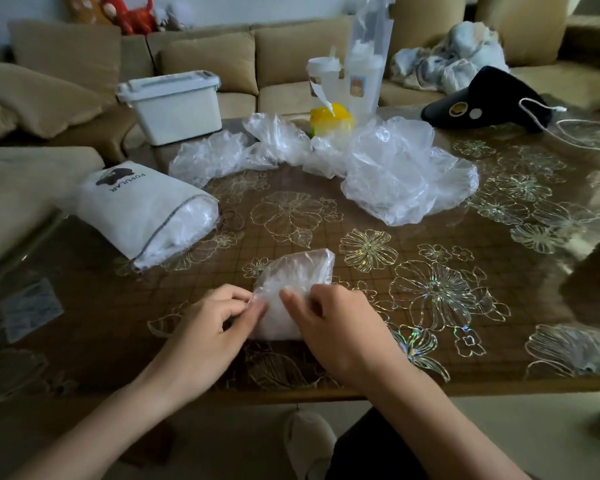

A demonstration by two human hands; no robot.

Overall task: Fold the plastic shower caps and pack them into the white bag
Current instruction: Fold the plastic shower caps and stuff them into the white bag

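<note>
Shower cap [293, 289] — clear plastic, folded to a small flat packet, on the table [465, 299] near the front edge, between both hands. Left hand [215, 327] at the packet's left edge, thumb and forefinger pinching the plastic there, other fingers curled in. Right hand [340, 330] on the packet's right side, thumb laid over the top, fingers curled at the right edge — gripping it. Near part of the packet hidden under the hands.

White bag [136, 209] on its side at the table's left, well apart from the packet, mouth facing right and toward the camera, clear plastic showing inside; "POPULAR" and a dark logo printed on it. Thin dark bands [231, 220] just beside the bag's mouth.

Loose shower caps [402, 174] unfolded, in a crumpled row across the table's middle, largest heap at the right. Behind the row: white lidded box [174, 105] at the left, yellow pack [330, 120] in the middle, tall clear bag [368, 64] upright just beside it. Black cap [482, 98] with a white cord at the table's far right.

Beige sofa [222, 57] behind, with a crumpled pale blanket [451, 60] and a red plush toy [132, 17]. Table cover brown with outlined flowers. Light slipper [309, 441] on the floor below the front edge.
</note>
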